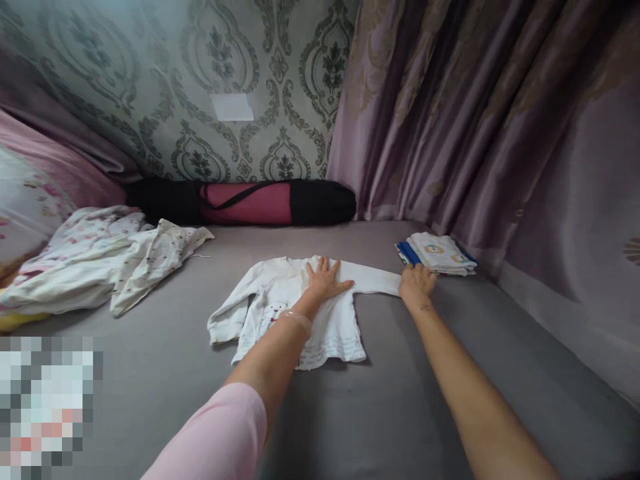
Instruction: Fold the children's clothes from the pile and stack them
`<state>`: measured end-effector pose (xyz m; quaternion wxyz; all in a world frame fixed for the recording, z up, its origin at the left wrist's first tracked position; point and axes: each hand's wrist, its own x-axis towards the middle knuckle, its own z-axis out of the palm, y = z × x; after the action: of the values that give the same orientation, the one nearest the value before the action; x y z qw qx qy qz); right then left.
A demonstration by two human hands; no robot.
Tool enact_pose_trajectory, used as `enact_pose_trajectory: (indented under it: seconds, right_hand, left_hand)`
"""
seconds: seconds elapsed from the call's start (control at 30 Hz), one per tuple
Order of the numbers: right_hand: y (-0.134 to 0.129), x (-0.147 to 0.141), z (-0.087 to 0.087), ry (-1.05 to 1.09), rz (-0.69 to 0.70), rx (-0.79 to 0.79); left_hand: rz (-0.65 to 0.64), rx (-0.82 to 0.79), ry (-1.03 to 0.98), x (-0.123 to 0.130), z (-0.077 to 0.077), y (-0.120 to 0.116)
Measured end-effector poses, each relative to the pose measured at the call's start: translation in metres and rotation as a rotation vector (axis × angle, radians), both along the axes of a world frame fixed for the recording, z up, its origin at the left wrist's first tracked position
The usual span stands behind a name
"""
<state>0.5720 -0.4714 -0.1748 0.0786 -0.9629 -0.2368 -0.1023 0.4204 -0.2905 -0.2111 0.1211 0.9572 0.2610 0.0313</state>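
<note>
A small white long-sleeved shirt (337, 327) with a printed animal face lies spread on the grey sheet. My left hand (327, 280) presses flat on its upper chest, fingers spread. At the right, my right hand (418, 283) has its fingers closed round the cuff of the stretched-out sleeve. That sleeve runs straight between the two hands, while the other sleeve bends down at the left. My left forearm hides part of the print and the hem.
Folded clothes (440, 253) are stacked just beyond my right hand. Loose patterned garments (125, 253) lie in a heap at the left. A black and pink long bag (250, 203) rests along the wall. Purple curtains (450, 120) hang at the right over the grey sheet (390, 387).
</note>
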Motion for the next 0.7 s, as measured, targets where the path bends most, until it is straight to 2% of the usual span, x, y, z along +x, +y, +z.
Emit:
enact_pose_trajectory:
  seconds: [0.07,0.17,0.23,0.3,0.4,0.7]
  right_hand:
    - [0.018,-0.014,-0.003,-0.021,0.193,0.048]
    - [0.055,-0.042,-0.014,0.145,0.544,0.083]
    - [0.077,-0.06,-0.022,0.275,0.651,0.083]
    - [0.091,-0.073,-0.029,0.364,0.657,0.068]
    - [0.093,-0.077,-0.034,0.417,0.6,0.011]
    - [0.055,-0.046,-0.04,0.259,0.542,-0.157]
  left_hand:
    - [0.002,0.011,0.001,0.0,-0.001,0.0]
    - [0.006,0.023,0.007,0.0,-0.002,0.0]
    - [-0.004,0.037,0.023,-0.001,-0.002,0.0]
    - [-0.022,0.059,0.038,-0.002,-0.002,0.0]
    - [-0.026,0.076,0.025,-0.003,-0.003,0.0]
    - [0.017,0.046,-0.037,-0.001,-0.008,0.0]
